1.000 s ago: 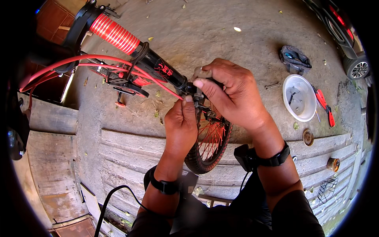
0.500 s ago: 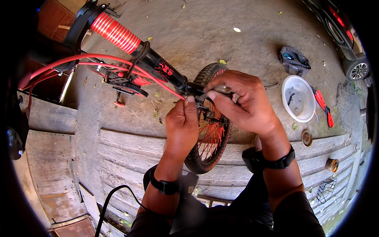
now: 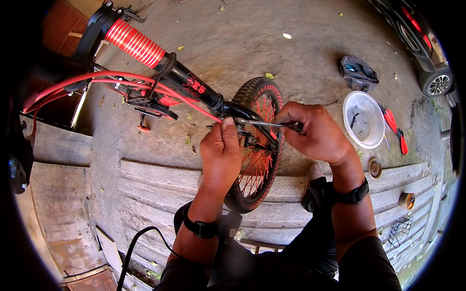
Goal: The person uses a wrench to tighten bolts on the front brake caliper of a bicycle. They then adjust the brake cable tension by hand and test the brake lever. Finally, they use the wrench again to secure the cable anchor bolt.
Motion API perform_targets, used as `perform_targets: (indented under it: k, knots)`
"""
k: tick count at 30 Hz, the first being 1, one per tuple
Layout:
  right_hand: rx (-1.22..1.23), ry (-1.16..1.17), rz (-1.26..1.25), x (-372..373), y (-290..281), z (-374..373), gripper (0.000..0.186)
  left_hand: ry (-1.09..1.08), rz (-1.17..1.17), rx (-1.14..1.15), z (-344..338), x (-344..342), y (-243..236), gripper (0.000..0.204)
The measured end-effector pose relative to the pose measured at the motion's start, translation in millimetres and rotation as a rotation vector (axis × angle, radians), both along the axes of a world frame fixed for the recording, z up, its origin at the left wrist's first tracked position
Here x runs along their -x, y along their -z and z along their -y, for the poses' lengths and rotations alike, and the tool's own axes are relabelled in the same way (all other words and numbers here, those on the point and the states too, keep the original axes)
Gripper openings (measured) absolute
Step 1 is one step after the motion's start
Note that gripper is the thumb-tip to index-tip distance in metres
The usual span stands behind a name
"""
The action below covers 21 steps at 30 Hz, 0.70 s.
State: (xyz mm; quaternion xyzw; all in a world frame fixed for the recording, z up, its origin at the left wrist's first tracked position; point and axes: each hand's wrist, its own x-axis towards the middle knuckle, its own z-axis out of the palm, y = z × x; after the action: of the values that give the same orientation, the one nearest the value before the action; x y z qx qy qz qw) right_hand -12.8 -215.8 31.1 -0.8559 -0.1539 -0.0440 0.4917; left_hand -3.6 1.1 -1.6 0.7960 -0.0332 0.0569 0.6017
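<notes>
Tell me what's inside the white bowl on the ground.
The white bowl holds a few small dark bits, likely hardware, against its pale bottom. They are too small to identify, and the near rim hides part of the inside.

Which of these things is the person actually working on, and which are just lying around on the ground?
In use:
- left hand at the wheel hub
- right hand holding a slim metal tool
- small bike wheel with red spokes
- black and red bike frame

Lying about:
- white bowl
- red-handled pliers
- dark bag
- round tin lid
- parked car
</notes>
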Motion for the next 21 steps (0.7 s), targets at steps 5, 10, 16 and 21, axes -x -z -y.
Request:
perform_targets:
  k: [5, 10, 16, 21]
  knots:
    - [0.348, -0.018, 0.150, -7, 33, -2, 0.012, -0.022, -0.019, 0.063, -2, -2, 5, 0.035]
    - [0.399, 0.123, 0.276, -18, 50, -25, 0.010, -0.043, -0.108, 0.236, 3, -1, 1, 0.033]
    - [0.429, 0.251, 0.416, -30, 56, -36, 0.010, -0.056, -0.156, 0.312, 2, -2, -4, 0.033]
    - [0.450, 0.245, 0.391, -38, 48, -38, 0.006, -0.080, -0.166, 0.340, 1, -2, -4, 0.035]
